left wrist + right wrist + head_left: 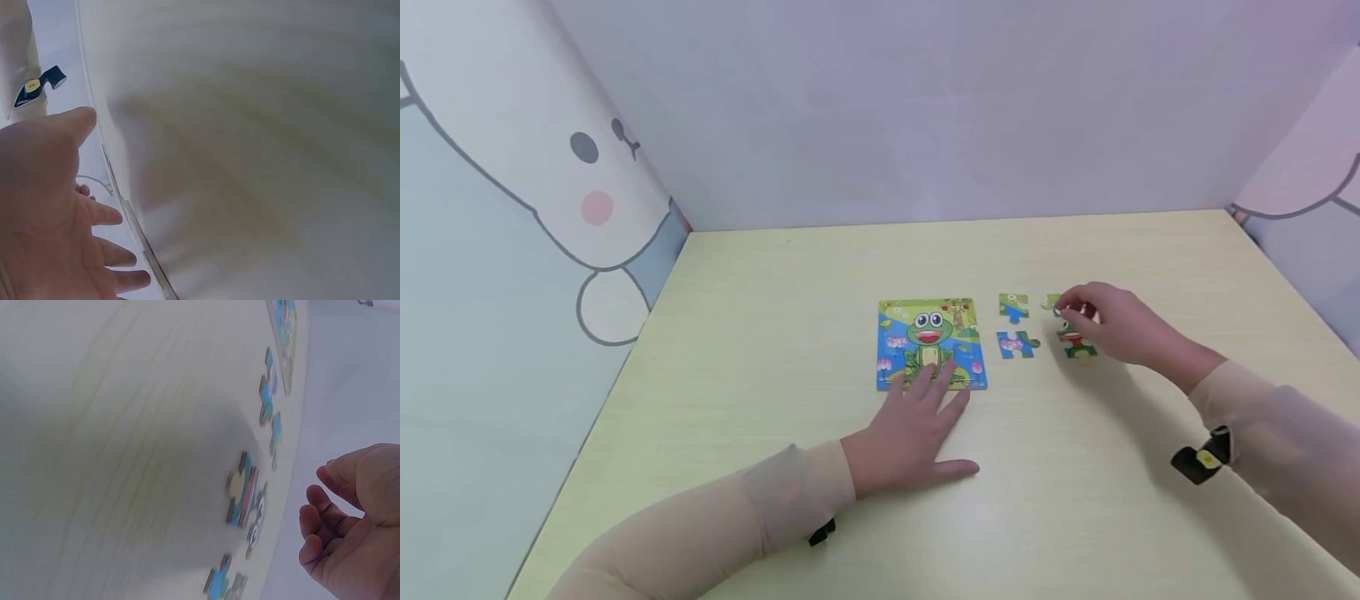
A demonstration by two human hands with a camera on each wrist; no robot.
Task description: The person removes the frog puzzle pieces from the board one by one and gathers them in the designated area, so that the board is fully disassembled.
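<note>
Frog board (929, 325) lies mid-frame, left hand (910, 429) spread across its lower edge, presumably to steady it; right of centre, right hand (1108, 321) curls over puzzle pieces (1014, 310), whether pinching one cannot be told.

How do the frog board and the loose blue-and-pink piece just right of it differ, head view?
Size: the frog board is much larger than the blue-and-pink piece.
Outline: the board is roughly square and straight-edged; the piece has notches and a rounded tab.
Cover: the left hand hides part of the board's lower edge; neither hand covers the piece.
Shared: both lie on the table, printed with some blue.
</note>
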